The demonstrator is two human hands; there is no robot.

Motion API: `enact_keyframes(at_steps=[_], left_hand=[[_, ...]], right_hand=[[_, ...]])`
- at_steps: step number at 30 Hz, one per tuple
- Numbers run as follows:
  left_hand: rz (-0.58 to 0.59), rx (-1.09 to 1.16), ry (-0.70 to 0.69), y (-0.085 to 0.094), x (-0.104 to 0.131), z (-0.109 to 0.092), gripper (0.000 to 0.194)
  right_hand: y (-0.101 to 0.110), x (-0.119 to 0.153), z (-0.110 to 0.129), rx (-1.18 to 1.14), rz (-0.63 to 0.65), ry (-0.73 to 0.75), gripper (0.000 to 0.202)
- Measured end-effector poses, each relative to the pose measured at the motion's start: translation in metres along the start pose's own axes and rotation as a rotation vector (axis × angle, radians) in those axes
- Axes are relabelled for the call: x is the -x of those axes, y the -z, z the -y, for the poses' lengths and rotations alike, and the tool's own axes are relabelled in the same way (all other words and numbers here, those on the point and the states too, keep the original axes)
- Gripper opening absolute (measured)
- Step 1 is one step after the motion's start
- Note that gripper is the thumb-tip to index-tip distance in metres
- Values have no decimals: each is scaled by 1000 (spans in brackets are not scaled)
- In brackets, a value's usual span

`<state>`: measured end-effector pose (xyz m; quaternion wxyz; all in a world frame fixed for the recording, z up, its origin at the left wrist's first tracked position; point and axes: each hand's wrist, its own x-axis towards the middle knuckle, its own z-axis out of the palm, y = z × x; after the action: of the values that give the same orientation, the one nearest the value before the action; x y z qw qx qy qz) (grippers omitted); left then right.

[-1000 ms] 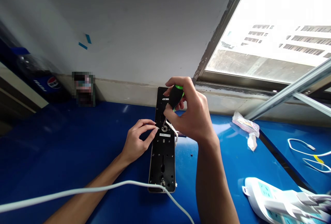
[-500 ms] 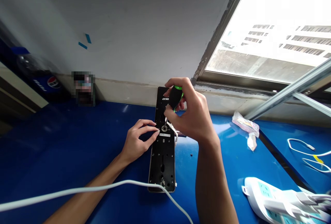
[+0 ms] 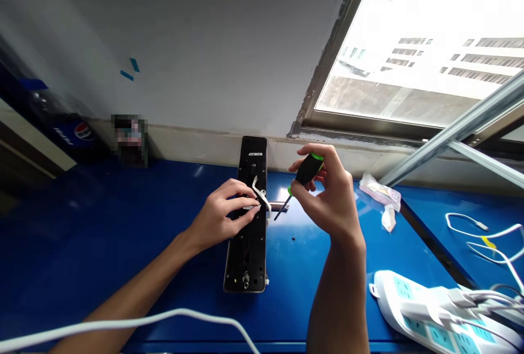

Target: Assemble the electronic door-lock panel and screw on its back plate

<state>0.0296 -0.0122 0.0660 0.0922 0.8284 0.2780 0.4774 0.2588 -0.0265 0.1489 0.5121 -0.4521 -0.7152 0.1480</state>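
Observation:
A long black metal panel (image 3: 245,245) with small holes and screws lies lengthwise on the blue table. My left hand (image 3: 223,209) reaches over its middle, thumb and fingertips pinched together beside a white cable (image 3: 264,200) that crosses the panel. What is between those fingertips is too small to make out. To the right of the panel, my right hand (image 3: 333,201) grips a black and green screwdriver (image 3: 308,169). Its tip points down left over the table, apart from the panel. A metal part (image 3: 280,207) sticks out from the panel's right side.
A tiny dark piece (image 3: 293,238) lies on the blue table (image 3: 184,299). A white power strip (image 3: 385,294) with plugs stands at the lower right. A plastic packet (image 3: 380,190) lies below the window. A white cable (image 3: 164,316) crosses the foreground; a bottle (image 3: 73,130) stands far left.
My right hand has drawn the screwdriver off the panel to the right. My left fingertips have moved onto the panel's middle, and the white cable there now lies across it.

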Motion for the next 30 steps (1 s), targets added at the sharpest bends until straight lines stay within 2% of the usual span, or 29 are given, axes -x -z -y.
enact_keyframes(at_steps=[2, 6, 9, 14, 18, 21, 25, 30], left_hand=[[95, 6, -49, -3, -12, -8, 9], [368, -55, -147, -16, -35, -20, 13], [529, -108, -236, -34, -51, -26, 15], [758, -264, -349, -72, -70, -30, 30], [819, -241, -284, -97, -71, -25, 38], [852, -229, -259, -110, -66, -20, 37], [883, -241, -244, -120, -58, -15, 34], [869, -227, -249, -124, -56, -11, 34]], right_hand=[[8, 11, -8, -5, -21, -35, 46], [28, 29, -19, -17, -63, -82, 46], [43, 41, -28, -4, -82, -136, 44], [61, 56, -45, 41, -95, -228, 45], [72, 64, -54, 43, -63, -267, 47], [77, 67, -59, 44, -45, -286, 47], [80, 70, -65, 44, -24, -301, 46], [79, 72, -67, 42, -9, -300, 47]])
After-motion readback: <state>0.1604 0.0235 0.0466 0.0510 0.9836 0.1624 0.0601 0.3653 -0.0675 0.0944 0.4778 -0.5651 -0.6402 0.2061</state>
